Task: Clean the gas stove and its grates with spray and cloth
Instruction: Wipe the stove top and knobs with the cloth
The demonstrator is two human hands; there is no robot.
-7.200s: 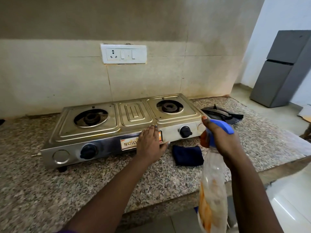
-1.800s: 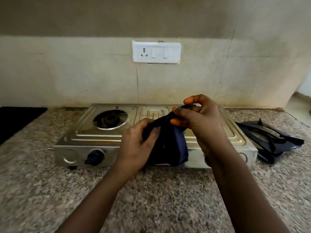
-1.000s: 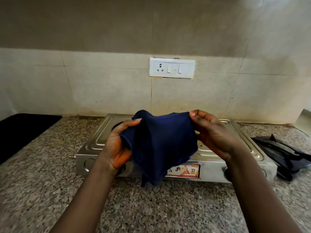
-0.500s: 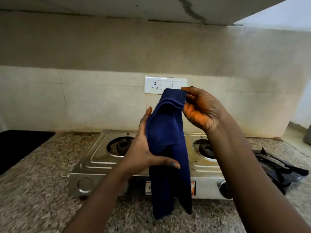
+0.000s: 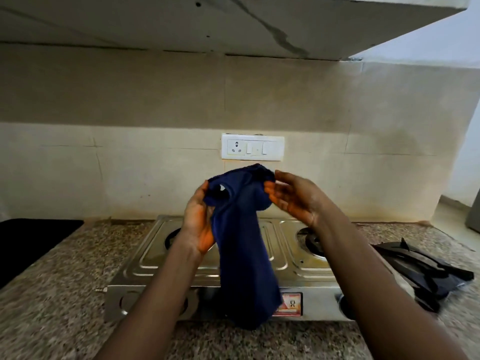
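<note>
While the steel gas stove [image 5: 291, 258] sat low in the frame's centre, I held the dark blue cloth [image 5: 241, 245] above it, my left hand [image 5: 198, 222] cupped under its bunched top. My right hand [image 5: 293, 198] pinched the upper edge, fingers close together. The black grates [image 5: 420, 271] lay on the counter [image 5: 65, 294] at lower right.

Grates [image 5: 418, 268] crowding stove's [image 5: 293, 258] right

Granite counter [image 5: 59, 294] — stove [image 5: 298, 261], grates [image 5: 415, 268]
</note>
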